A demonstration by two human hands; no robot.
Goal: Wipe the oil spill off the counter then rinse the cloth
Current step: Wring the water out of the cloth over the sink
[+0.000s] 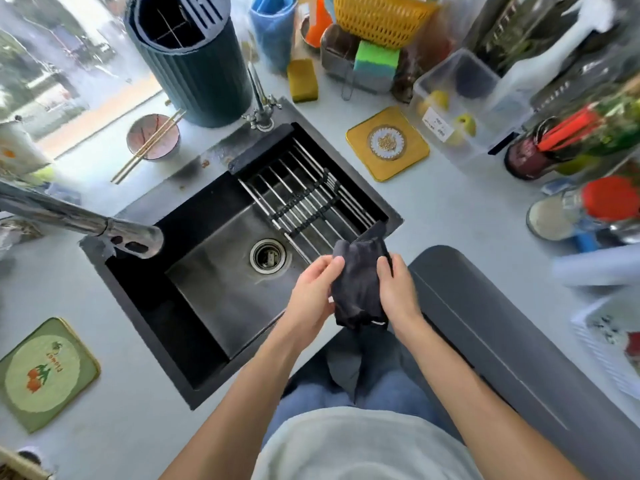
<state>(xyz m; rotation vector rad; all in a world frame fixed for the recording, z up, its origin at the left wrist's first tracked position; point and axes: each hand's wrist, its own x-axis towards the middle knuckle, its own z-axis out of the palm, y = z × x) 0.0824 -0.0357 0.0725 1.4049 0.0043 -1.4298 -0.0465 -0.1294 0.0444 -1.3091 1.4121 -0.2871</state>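
Green mat [45, 374] at 8 o'clock on the pale counter [450, 209], untouched. Faucet spout [114, 233] comes in from 9 o'clock, head hanging over the sink's left rim; no water visible from it. Black sink [207, 282] sits centre, drain [268, 255] bare, wire rack [304, 202] laid across its 1 o'clock half.

I have both hands just past the sink's front edge, around 5 o'clock of the drain. My left hand [311, 289] pinches the left side of the dark cloth [358, 282], fingers curled onto the fabric. My right hand [394, 289] grips the right side, thumb and fingers wrapped around it. Cloth hangs bunched between the two hands, clear of the counter, lower end dangling over my lap.

No oil patch visible on the counter from here, so I judge wiping is done or out of view; step in hand looks like the rinse. Next move calls for carrying the cloth toward 9 o'clock under the spout and freeing one hand for the tap. Yellow mat [388, 143] at 1 o'clock, not involved.
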